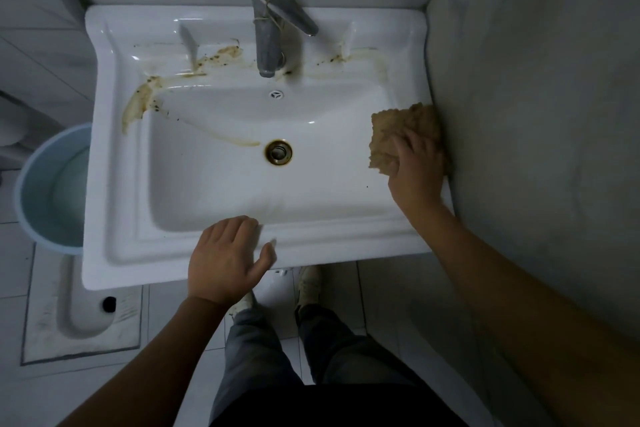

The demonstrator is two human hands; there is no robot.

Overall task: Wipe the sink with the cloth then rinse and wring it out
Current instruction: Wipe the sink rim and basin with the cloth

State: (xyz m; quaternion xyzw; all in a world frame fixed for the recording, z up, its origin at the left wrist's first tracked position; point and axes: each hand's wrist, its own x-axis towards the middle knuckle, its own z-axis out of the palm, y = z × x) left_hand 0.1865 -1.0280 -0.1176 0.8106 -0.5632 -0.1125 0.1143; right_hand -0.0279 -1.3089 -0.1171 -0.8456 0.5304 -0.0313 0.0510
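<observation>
Now my right hand (pixel 417 170) presses the cloth (pixel 398 128) flat on the sink's (pixel 114 184) right rim; my left hand (pixel 225 260) rests relaxed on its front rim.

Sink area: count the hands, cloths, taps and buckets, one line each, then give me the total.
Hands: 2, left hand and right hand
Cloths: 1, tan cloth
Taps: 1, grey tap
Buckets: 1, blue bucket
Total: 5
</observation>
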